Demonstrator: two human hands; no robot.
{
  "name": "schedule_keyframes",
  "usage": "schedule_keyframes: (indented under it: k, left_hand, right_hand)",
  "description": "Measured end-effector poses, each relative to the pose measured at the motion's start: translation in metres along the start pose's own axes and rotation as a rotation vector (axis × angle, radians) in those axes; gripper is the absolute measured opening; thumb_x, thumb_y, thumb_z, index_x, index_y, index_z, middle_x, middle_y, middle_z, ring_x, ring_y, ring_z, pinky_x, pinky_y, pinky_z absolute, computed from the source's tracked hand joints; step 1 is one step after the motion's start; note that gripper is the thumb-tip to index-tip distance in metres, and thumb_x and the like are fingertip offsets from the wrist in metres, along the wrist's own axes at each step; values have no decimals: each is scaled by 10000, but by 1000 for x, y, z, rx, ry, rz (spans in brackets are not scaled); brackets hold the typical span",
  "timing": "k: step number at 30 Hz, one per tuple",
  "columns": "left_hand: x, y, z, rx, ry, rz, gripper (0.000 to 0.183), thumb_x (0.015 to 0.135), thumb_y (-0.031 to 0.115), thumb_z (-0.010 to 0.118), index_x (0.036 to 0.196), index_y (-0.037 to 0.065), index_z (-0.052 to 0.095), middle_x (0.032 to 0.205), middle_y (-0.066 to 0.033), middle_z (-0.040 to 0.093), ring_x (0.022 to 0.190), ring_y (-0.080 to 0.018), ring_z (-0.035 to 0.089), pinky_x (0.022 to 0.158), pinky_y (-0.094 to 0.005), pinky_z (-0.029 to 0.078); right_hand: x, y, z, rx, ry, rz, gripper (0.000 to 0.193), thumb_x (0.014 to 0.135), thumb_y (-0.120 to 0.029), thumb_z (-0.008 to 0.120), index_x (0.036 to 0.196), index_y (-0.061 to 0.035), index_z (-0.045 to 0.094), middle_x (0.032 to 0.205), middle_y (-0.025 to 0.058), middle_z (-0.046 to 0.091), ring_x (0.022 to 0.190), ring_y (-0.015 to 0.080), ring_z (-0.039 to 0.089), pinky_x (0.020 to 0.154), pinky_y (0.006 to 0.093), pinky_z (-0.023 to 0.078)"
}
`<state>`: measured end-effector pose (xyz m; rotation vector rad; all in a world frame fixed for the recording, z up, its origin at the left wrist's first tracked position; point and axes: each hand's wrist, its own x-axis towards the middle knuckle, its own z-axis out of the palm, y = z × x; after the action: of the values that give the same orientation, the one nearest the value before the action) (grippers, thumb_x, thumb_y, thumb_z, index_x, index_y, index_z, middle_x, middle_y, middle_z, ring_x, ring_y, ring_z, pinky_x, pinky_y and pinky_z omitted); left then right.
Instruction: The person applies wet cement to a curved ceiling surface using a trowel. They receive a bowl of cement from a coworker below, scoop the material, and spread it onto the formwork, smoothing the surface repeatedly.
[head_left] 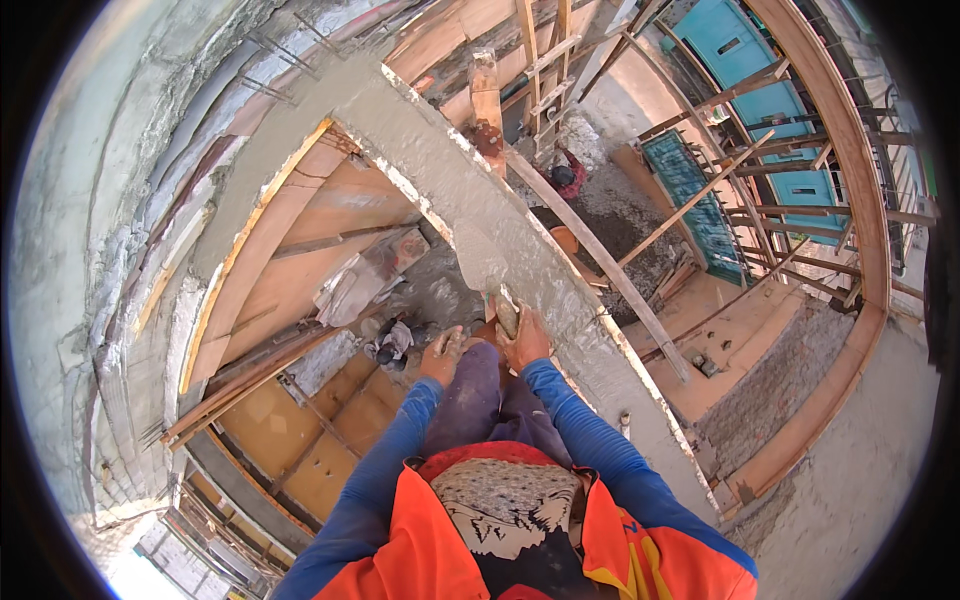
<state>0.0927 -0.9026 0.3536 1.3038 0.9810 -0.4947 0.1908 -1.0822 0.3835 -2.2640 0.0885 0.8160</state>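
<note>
Orange vest [425,545]; trowel [478,257] in right hand [522,338], wet beam [565,305] between 2 openings [640,240]

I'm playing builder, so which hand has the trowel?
The right hand: it grips the trowel, whose blade is over the wet concrete. The left hand is curled, with no tool showing.

The right hand [524,340] holds a trowel [478,258], and its blade lies on the wet grey concrete [548,285] along the top of a narrow beam [400,150]. The left hand [441,356] is near the left knee [476,378] with curled fingers; whether it holds something, I cannot tell. The sleeves [590,430] are blue, the vest [425,540] orange. Below, left of the beam, is a co-worker [394,341]; on its right side, another person [567,176] is near a long plank [600,267].
</note>
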Motion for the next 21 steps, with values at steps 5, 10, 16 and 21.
schedule_keyframes:
  k: [5, 10, 16, 21]
  left_hand:
    - [20, 31, 31, -43, -46, 83, 401, 1000, 310, 516, 1264, 10, 559, 1219, -119, 606, 1046, -187, 610, 907, -310, 490]
    - [26, 63, 50, -122, 7, 48, 331, 978, 220, 561, 1240, 18, 582, 1138, -85, 631, 993, -149, 605, 857, -277, 499]
    - [52, 81, 54, -235, -12, -60, 312, 947, 195, 613, 1216, 36, 605, 1078, -40, 641, 969, -120, 595, 835, -266, 497]
    - [99, 97, 26, -128, -13, 2, 277, 926, 215, 644, 1170, 83, 646, 1076, -28, 643, 959, -130, 597, 857, -275, 484]
  right_hand:
    - [0, -20, 1, -44, -58, -69, 827, 772, -273, 750, 1423, -46, 293, 1275, 281, 485, 1091, 452, 559, 904, 477, 485]
    - [7, -21, 12, -139, -17, -149, 880, 743, -261, 778, 1437, -53, 279, 1268, 260, 471, 1099, 425, 561, 897, 461, 499]
    - [24, -22, 17, -100, 23, -186, 908, 751, -286, 777, 1459, -45, 262, 1243, 237, 481, 1111, 410, 549, 921, 458, 488]
    - [35, 8, 11, 20, 26, -156, 877, 802, -343, 740, 1472, -41, 261, 1188, 216, 518, 1073, 373, 556, 924, 439, 473]
